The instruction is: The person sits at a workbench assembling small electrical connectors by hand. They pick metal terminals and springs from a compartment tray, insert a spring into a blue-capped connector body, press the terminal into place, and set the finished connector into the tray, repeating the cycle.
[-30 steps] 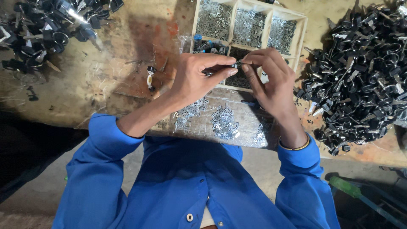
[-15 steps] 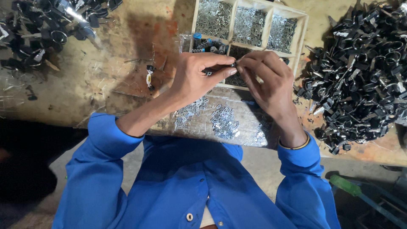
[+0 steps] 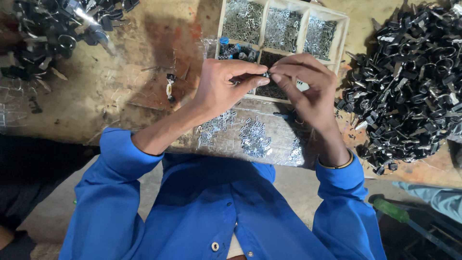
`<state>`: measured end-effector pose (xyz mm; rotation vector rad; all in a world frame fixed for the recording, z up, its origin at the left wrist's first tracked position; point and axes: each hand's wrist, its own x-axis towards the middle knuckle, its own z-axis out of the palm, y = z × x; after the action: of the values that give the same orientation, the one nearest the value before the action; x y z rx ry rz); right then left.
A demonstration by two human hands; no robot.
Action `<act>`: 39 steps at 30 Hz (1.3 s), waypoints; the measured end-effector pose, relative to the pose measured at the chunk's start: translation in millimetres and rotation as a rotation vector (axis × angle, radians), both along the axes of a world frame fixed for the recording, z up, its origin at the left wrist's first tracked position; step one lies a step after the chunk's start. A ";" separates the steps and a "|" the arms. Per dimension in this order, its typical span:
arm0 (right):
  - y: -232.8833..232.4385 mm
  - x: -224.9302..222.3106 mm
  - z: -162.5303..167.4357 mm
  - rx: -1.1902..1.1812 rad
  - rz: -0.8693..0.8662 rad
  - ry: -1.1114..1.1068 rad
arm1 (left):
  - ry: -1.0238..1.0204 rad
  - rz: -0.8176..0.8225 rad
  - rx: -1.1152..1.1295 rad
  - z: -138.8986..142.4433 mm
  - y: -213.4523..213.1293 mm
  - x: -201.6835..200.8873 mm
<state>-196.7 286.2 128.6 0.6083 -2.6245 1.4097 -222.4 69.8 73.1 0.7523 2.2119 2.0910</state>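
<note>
Head view: left hand (image 3: 219,89) and right hand (image 3: 308,89) pinched fingertip to fingertip on a tiny dark metal part (image 3: 265,75), held above the pale divided wooden tray of small silver fittings (image 3: 342,36); likely to slip from so slight a hold and vanish among the loose silver clips on clear plastic sheeting (image 3: 255,137) below. Worn, stained brown workbench (image 3: 120,72), heaped black metal pieces at right (image 3: 409,82) and far left (image 3: 43,33), both crowding the edges; dim floor beneath, little else discernible.
</note>
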 end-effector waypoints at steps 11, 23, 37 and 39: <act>-0.3 1.4 -3.4 -0.030 -0.058 -0.034 | 0.009 0.008 -0.018 5.5 -0.8 -0.5; -4.7 4.7 7.8 0.275 0.006 0.194 | 0.023 0.031 -0.036 3.9 0.5 0.4; -6.4 7.4 0.6 0.306 -0.029 0.337 | 0.036 0.030 -0.027 -0.9 1.9 2.0; -6.2 7.4 -1.7 0.237 -0.043 0.265 | 0.046 0.023 -0.013 -1.8 1.8 1.7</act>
<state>-189.3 280.0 126.9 0.7047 -2.5873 0.9390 -220.7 71.7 71.3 0.7855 2.2660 2.0889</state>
